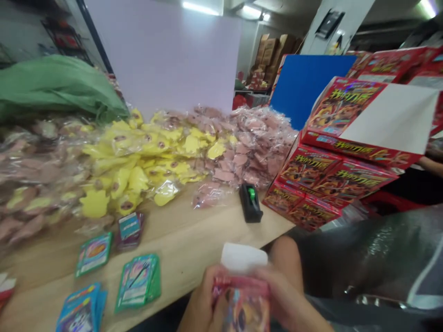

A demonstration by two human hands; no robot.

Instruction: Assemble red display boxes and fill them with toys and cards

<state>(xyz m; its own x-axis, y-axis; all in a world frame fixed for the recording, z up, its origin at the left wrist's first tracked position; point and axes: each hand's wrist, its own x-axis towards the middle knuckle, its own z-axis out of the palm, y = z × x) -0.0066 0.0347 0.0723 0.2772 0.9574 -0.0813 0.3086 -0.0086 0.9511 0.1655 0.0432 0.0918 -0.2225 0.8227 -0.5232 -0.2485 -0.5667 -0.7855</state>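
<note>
A wooden counter [194,240] spreads before the left hand [204,293] and right hand [282,293], a lilac partition [173,55] beyond them, red display boxes [309,168] to their right. Both grip a small red carton [247,306] between them, white flap [242,255] open.

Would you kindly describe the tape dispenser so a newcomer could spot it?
Find the stacked red boxes on the right. Left of their base, on the wooden table, sits the tape dispenser. Its black body and green roll set it apart from the bagged pink pieces behind it.
</note>
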